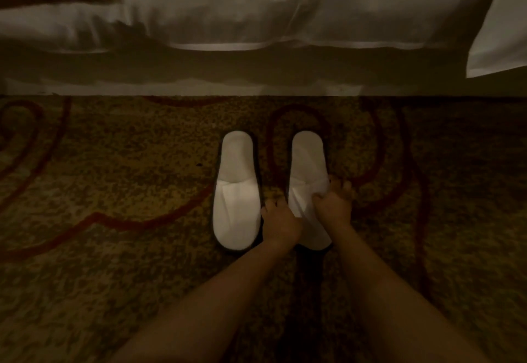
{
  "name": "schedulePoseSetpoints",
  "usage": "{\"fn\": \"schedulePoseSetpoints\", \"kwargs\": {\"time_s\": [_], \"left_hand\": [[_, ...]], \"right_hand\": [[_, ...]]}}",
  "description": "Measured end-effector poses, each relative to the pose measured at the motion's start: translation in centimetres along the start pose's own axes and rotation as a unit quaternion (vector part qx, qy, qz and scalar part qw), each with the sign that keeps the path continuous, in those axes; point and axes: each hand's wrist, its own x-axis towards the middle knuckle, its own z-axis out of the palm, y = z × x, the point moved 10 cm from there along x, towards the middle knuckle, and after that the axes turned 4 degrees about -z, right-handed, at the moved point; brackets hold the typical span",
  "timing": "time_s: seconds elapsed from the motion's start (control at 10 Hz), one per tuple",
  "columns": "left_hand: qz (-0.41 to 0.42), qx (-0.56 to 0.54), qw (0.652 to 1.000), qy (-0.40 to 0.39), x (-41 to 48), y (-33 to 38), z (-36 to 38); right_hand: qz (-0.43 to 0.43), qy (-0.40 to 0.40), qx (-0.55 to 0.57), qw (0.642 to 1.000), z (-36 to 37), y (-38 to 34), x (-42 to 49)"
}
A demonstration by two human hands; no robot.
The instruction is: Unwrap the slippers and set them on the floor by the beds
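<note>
Two white slippers lie side by side on the patterned carpet, heels toward the bed. The left slipper [236, 191] rests free, untouched. On the right slipper [308, 160] both hands meet over its toe cover. My left hand [281, 220] grips its left edge. My right hand [333, 203] pinches the upper fabric on its right side. No wrapper is visible.
The bed [256, 77] runs across the top, its white duvet hanging over the side, with a white pillow corner [499, 34] at the right. Brown carpet [114, 191] with dark red swirls stretches out on both sides of the slippers.
</note>
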Motion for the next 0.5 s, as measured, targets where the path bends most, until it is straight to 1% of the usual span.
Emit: {"fn": "schedulePoseSetpoints", "kwargs": {"time_s": [0.2, 0.3, 0.4, 0.5], "left_hand": [[0.005, 0.006, 1.000, 0.000, 0.8, -0.1, -0.4], [-0.005, 0.054, 0.996, -0.068, 0.2, 0.3, -0.9], [0.033, 0.108, 0.992, -0.054, -2.0, 3.5, -5.7], [0.098, 0.157, 0.982, 0.040, -5.2, 8.9, -13.7]], "right_hand": [[0.008, 0.017, -0.006, 1.000, 0.4, 0.4, -0.1], [-0.009, -0.038, -0.033, 0.999, 0.5, 0.0, -0.5], [-0.020, -0.104, -0.078, 0.991, -1.9, -1.2, -2.0], [0.004, -0.119, -0.032, 0.992, -7.2, -3.8, -4.0]]}}
